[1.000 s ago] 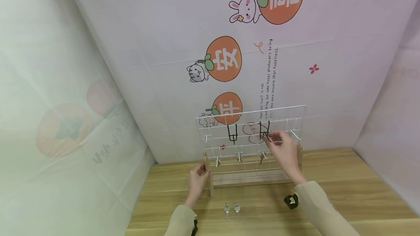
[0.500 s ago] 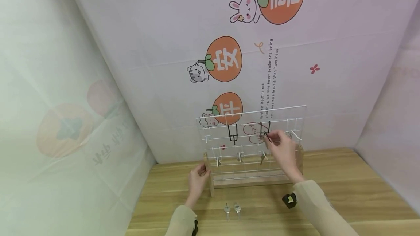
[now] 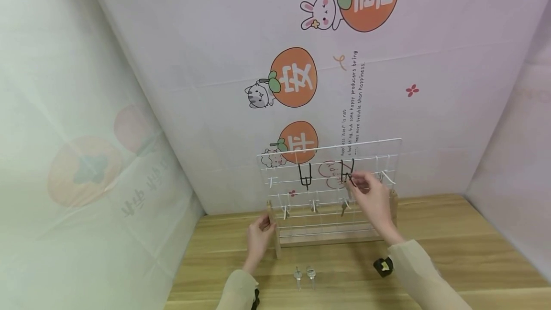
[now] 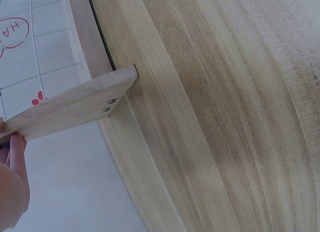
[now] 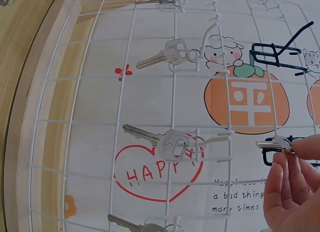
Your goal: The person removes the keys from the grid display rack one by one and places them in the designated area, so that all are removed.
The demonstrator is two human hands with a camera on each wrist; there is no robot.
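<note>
My right hand [image 3: 373,200] pinches a silver key [image 5: 272,143] between thumb and fingers. The key is at the right-hand black hook [image 3: 347,171] on a white wire grid rack [image 3: 329,147]; my fingers partly cover that hook. Whether the key's ring is over the hook I cannot tell. At the rack's left end, my left hand [image 3: 259,236] grips the wooden side post [image 4: 75,100], thumb and fingers on opposite faces. Other keys hang from white hooks on the grid, among them one key [image 5: 172,144] and another key [image 5: 175,52] in the right wrist view.
Two loose keys, a left key [image 3: 298,274] and a right key [image 3: 311,273], lie on the wood-grain table [image 3: 344,286] before the rack. A second black hook [image 3: 305,176] hangs left of the first. A printed white backdrop [image 3: 215,123] stands behind.
My right wrist dips slightly and comes back, its fingers staying at the black hook with the key. The left hand and the rack hold still.
</note>
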